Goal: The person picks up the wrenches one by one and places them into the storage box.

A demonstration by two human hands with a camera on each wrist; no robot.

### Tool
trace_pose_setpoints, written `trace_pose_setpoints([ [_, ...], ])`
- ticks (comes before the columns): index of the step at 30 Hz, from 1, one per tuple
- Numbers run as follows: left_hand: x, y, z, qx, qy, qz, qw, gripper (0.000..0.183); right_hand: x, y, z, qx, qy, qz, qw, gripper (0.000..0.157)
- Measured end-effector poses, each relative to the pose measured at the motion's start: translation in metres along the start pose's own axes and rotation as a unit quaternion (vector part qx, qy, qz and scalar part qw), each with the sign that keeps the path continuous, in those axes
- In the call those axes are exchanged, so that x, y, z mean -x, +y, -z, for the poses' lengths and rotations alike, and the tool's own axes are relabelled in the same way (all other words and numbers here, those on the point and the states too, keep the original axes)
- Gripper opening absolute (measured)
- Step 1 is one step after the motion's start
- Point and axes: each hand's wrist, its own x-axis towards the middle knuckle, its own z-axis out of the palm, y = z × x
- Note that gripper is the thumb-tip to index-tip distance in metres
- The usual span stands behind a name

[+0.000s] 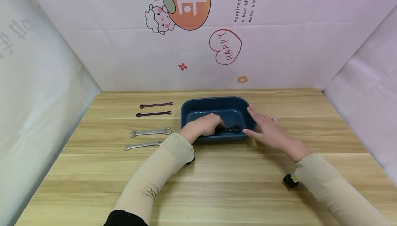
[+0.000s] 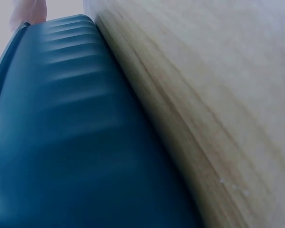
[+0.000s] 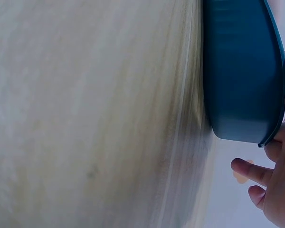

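Observation:
A dark blue rectangular box [image 1: 217, 138] stands at the back of the wooden table. My left hand [image 1: 204, 124] reaches over its front wall and holds a black wrench [image 1: 231, 129] low inside. One ring end of that wrench shows to the right of the fingers; its other end is hidden by the hand. At the box's right end, my right hand [image 1: 270, 129] rests on the rim with fingers extended, the thumb near the front corner. The right wrist view has some of these fingers [image 3: 254, 172] beside the box's end. Only the box's outer wall [image 2: 66, 123] fills the left wrist view's near side.
Left of the box lie two dark purple wrenches, one farther back [image 1: 156, 105] and one nearer [image 1: 153, 114]. In front of them are a silver open-end wrench [image 1: 151, 132] and a second silver wrench [image 1: 143, 145], partly behind my left sleeve. White printed cloth [image 1: 124, 57] surrounds the table.

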Motion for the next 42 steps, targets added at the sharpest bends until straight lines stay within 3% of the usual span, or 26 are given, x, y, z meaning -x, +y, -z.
trace_pose_setpoints([
  [11, 0.003, 0.000, 0.001, 0.006, 0.001, 0.011, 0.9999, 0.049, -0.002, -0.001, 0.001, 0.004, -0.002, 0.001, 1.000, 0.088],
  [23, 0.001, -0.004, 0.000, 0.007, 0.009, -0.001, 0.9999, 0.044, -0.001, 0.002, -0.002, -0.007, -0.004, 0.001, 1.000, 0.089],
  [32, 0.001, -0.007, 0.004, 0.005, 0.044, -0.011, 0.9990, 0.034, -0.001, 0.002, -0.002, -0.008, -0.001, 0.002, 1.000, 0.088],
  [42, 0.017, -0.006, 0.009, 0.001, 0.085, -0.020, 0.9962, 0.033, 0.000, 0.002, -0.001, -0.014, 0.000, 0.002, 1.000, 0.089],
])
